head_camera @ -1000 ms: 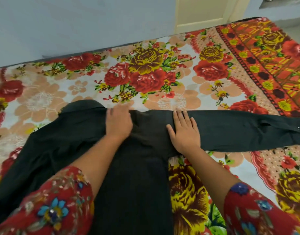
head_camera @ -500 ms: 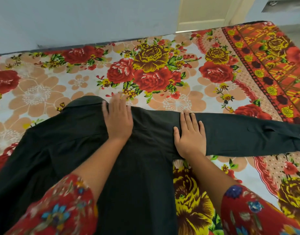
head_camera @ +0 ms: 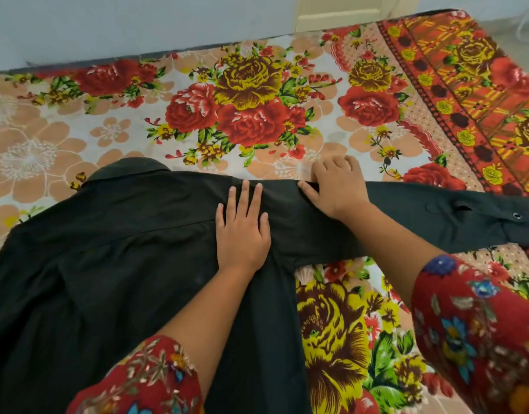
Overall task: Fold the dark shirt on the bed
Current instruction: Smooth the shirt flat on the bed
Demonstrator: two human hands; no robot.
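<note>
Black cloth spread flat: we have the dark shirt (head_camera: pixel 123 264) lying on the flowered bedsheet (head_camera: pixel 257 115), collar (head_camera: pixel 129 168) away from us. Our left hand (head_camera: pixel 242 231) lies flat on the shoulder, fingers straight. We judge it an anchor, so the body does not slide. Our right hand (head_camera: pixel 338 186), just beside it, curls over the far edge of the outstretched sleeve (head_camera: pixel 421 216) and pinches it, likely to fold it across.

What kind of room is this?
Most likely a bedroom: a bed covered with a flowery sheet sits against a pale wall, a door stands beyond it, and a dark shirt lies spread on top.
</note>
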